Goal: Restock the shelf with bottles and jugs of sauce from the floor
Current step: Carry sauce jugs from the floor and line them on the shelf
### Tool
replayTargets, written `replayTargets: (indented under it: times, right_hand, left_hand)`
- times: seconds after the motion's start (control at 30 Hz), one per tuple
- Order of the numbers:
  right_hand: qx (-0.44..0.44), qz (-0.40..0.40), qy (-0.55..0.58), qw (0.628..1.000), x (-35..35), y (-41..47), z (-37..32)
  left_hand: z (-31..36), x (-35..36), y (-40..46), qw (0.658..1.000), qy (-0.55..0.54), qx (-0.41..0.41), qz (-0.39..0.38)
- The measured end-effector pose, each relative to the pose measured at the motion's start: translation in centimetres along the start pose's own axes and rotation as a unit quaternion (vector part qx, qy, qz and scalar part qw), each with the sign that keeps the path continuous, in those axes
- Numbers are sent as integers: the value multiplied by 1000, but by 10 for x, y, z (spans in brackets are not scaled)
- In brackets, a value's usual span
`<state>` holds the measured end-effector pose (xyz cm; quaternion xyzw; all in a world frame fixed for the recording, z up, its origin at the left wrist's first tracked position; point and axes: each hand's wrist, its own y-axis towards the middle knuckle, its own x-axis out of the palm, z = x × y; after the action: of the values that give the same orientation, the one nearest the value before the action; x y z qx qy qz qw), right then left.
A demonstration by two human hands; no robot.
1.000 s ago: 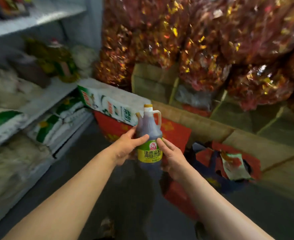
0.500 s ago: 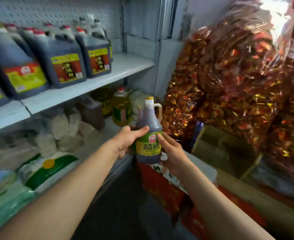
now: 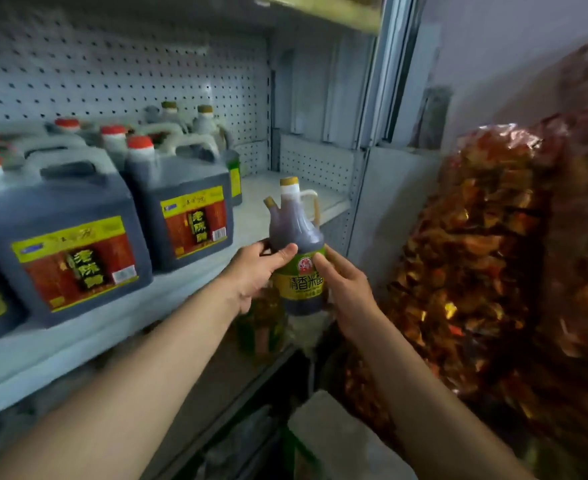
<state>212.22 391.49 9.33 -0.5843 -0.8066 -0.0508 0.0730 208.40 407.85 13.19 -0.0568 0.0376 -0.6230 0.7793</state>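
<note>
A dark sauce bottle with a gold cap, side handle and green-yellow label is held upright in front of the white shelf. My left hand grips its left side, thumb across the shoulder. My right hand holds its right side, fingers on the label. The bottle's base is level with the shelf's front edge, at the shelf's bare right end. Several large dark jugs with red caps stand in rows on the shelf to the left.
Two gold-capped bottles stand at the back of the shelf against the pegboard. Big bags of red and gold wrapped goods are piled close on the right. A yellow oil bottle sits on the lower shelf. A white box lies below.
Both hands have lifted the bottle from near the floor up to the level of the jug shelf. The view has swung up from the lower shelves and boxes to that shelf.
</note>
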Motion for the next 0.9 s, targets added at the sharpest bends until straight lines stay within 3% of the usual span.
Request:
replayTargets:
  times: [0.17, 0.37, 0.6, 0.9]
  right_hand:
    - [-42, -44, -9, 998, 1, 148, -46]
    - [-50, -95, -34, 994, -5, 264, -46]
    - [-43, -112, -31, 992, -10, 327, -22]
    - [-32, -91, -60, 994, 13, 416, -17]
  left_hand:
    - [58, 6, 126, 998, -31, 11, 53]
    - [63, 9, 229, 990, -60, 33, 122]
    - [55, 2, 285, 988, -40, 31, 148]
    - [76, -9, 367, 965, -124, -29, 231]
